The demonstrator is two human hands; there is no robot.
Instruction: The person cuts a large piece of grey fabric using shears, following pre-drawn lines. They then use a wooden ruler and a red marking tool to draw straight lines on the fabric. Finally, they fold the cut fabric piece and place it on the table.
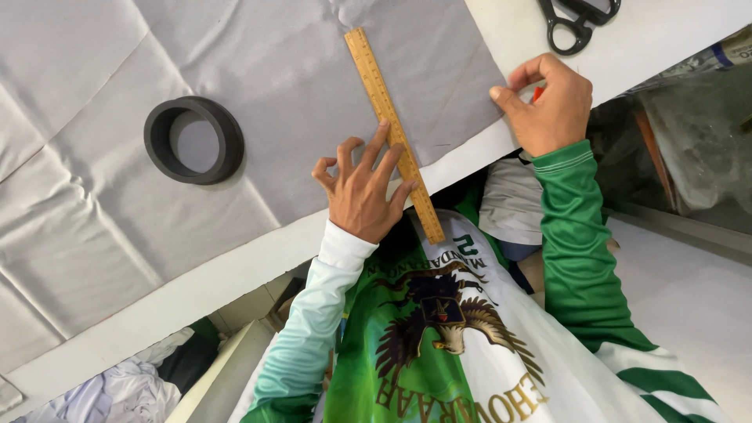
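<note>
Because the camera looks down over the person's head, the frame reads upside down, with the green and white jersey at the bottom and the white surface [650, 39] running across the top. Grey cloth [258, 94] lies spread flat over that surface, creased in squares. A wooden ruler [394, 133] lies diagonally on the cloth at centre frame, its lower end jutting past the surface edge. It seems pinned there as a straight edge: the left hand [362, 192] presses on it with fingers spread wide and bent, gripping nothing. At upper right, the right hand [548, 106] pinches the cloth's edge between thumb and curled fingers; something small and red shows inside it, too hidden to name. A black ring [194, 139] rests on the cloth at left. Scissors [578, 19] lie at the top right.
</note>
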